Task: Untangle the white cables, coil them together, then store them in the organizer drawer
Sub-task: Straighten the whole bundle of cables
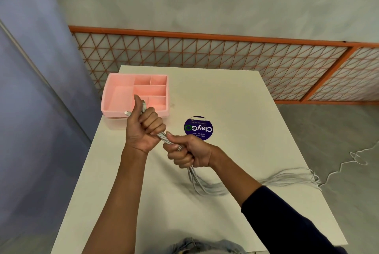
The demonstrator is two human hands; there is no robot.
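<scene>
white cables (164,139) bundled diagonally, plugs pointing far-left

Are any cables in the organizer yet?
No, the organizer's visible compartments hold nothing; the left hand and right hand both grip the white cables.

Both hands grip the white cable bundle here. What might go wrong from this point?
1. The white cables trail loose past the table's right edge; coiling might snag them there or re-tangle the strands.
2. The left hand holds the connector ends right by the pink organizer, which sits at the table's corner; a tug might knock it.
</scene>
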